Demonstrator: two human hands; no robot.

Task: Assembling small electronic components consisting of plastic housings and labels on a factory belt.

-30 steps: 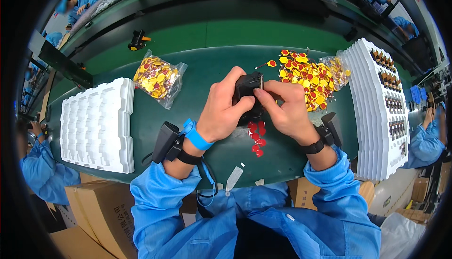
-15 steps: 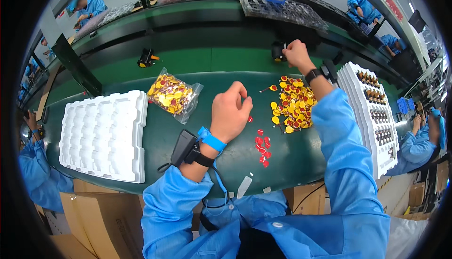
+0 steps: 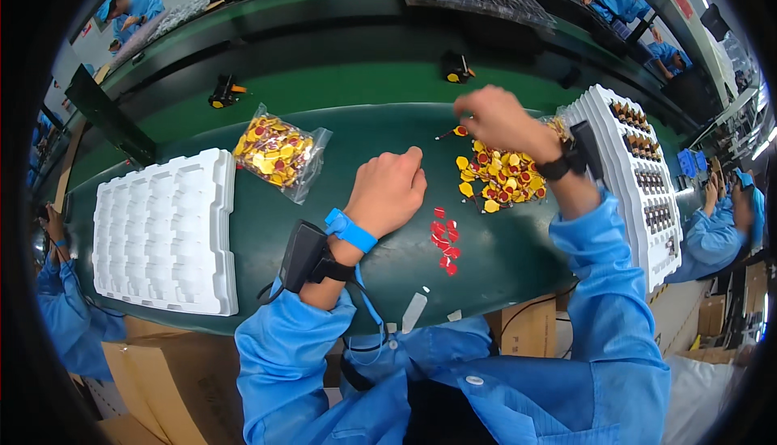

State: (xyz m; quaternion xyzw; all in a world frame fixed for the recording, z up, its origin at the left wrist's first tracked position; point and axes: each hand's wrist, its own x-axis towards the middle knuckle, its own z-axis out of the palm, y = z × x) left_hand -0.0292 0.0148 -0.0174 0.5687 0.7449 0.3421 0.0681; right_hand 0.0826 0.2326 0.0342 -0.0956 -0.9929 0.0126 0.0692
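My left hand (image 3: pixel 387 192), a blue band at its wrist, rests on the green bench with fingers curled under; whatever they hold, if anything, is hidden. Just right of it lies a loose cluster of small red discs (image 3: pixel 444 243). Over the far side of a pile of yellow-and-red round parts (image 3: pixel 502 176) hovers my right hand (image 3: pixel 500 117), smeared by motion. Near its fingertips is a single yellow-and-red part (image 3: pixel 460 131), apart from the pile. Beyond that hand, a small black device with a yellow disc (image 3: pixel 457 69) sits on the green conveyor.
A clear bag of yellow-and-red parts (image 3: pixel 278 152) lies left of my left hand. Farther left is a white moulded tray (image 3: pixel 162 235). Stacked white trays (image 3: pixel 639 194) holding rows of small parts stand at right. Another black device (image 3: pixel 226 91) is on the conveyor (image 3: pixel 340 89).
My right hand has drawn back from the black device on the conveyor toward the pile, leaving the device there. My left hand stays on the bench, its fingers curled lower. The view has shifted slightly.
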